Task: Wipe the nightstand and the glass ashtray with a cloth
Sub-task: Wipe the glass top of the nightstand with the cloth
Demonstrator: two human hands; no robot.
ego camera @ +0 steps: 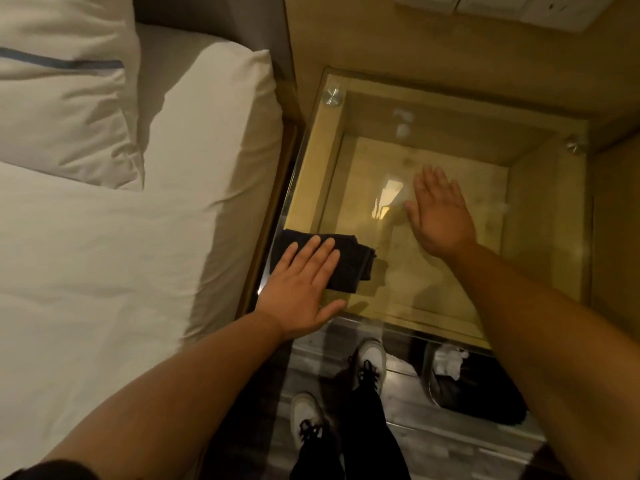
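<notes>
The nightstand (540, 216) has a clear glass top over a wooden box frame, with metal studs at its far corners. A dark folded cloth (349, 258) lies on the glass at the near left corner. My left hand (304, 285) lies flat on the cloth, fingers straight and close together, pressing it down rather than gripping it. Over the middle of the glass my right hand (440, 213) is flat, fingers spread, holding nothing; whether it touches the glass I cannot tell. No glass ashtray shows in this view.
A bed (104, 254) with white sheets and pillows (62, 98) runs along the nightstand's left side. A wooden wall panel (415, 39) with a white switch plate (512, 8) stands behind. Below are my two shoes (370, 362) and a dark bin (460, 386) holding white paper on the floor.
</notes>
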